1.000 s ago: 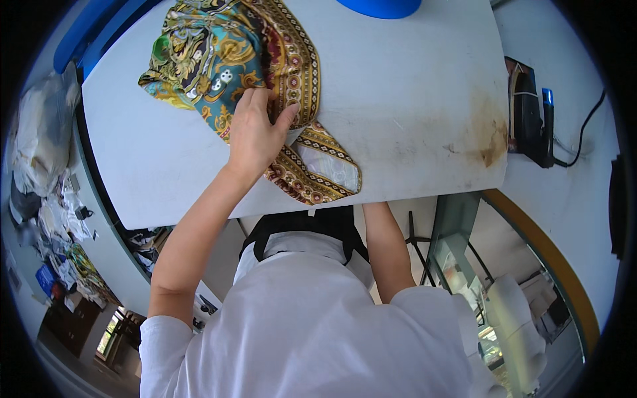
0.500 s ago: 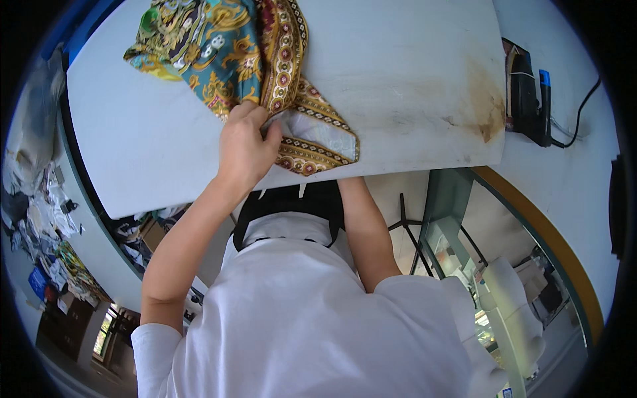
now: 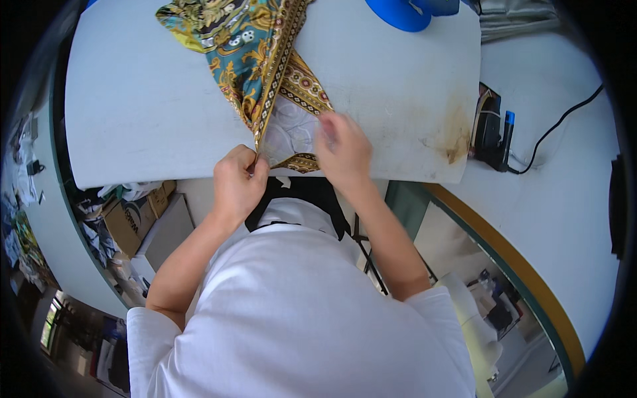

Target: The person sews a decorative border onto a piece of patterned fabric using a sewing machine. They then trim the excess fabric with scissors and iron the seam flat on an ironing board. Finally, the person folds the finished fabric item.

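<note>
A patterned cloth (image 3: 242,63) in teal, gold and dark red, with an ornate border, stretches from the far edge of the white padded table (image 3: 159,126) to its near edge. Between my hands a pale underside of the fabric shows. My left hand (image 3: 240,182) is closed on the cloth's border at the near edge, pinching it between thumb and fingers. Just to the right, my right hand (image 3: 344,149) has its fingers curled at the cloth's other edge, thumb against the fingers; a little motion blur softens it.
An iron (image 3: 491,129) with a black cord lies on its side at the table's right. A blue object (image 3: 405,13) stands at the far right of the tabletop. Brown stains mark the right corner. Cardboard boxes (image 3: 123,229) sit below on the left.
My right hand has come up from below the table edge onto the cloth. My left hand has moved nearer to me, drawing the border along. The blue object has come into view.
</note>
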A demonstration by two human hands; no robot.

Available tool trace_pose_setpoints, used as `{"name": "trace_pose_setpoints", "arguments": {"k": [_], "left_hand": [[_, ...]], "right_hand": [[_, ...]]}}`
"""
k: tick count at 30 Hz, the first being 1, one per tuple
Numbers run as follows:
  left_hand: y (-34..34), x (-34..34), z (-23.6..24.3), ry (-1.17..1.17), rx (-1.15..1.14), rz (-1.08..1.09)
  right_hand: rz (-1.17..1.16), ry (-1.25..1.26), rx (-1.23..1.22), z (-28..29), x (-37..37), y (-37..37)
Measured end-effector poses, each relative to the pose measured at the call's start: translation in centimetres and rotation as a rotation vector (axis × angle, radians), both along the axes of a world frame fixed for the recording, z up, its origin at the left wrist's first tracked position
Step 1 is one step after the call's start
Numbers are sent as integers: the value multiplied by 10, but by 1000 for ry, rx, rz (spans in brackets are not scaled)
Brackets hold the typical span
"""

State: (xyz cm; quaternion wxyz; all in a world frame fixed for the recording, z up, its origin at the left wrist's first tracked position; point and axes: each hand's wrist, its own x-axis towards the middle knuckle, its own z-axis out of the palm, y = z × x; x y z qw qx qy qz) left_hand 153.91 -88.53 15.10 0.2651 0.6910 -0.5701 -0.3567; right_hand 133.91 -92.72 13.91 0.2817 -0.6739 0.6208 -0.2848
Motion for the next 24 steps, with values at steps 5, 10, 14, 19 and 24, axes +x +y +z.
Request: {"name": "trace_pose_setpoints", "arguments": {"k": [5, 10, 14, 19, 24], "left_hand": [[3, 3, 23, 37, -24, 213], [-39, 26, 70, 275, -262, 542], [-95, 17, 104, 854, -729, 484], [-80, 3, 143, 806, -785, 350], [-76, -11, 182, 772, -783, 353]], "right_hand": [[316, 626, -417, -68, 29, -81], [4, 396, -36, -76, -110, -184], [-170, -525, 147, 27, -173, -231], [531, -188, -33, 20, -129, -175], [691, -259, -90, 37, -23, -187]]}}
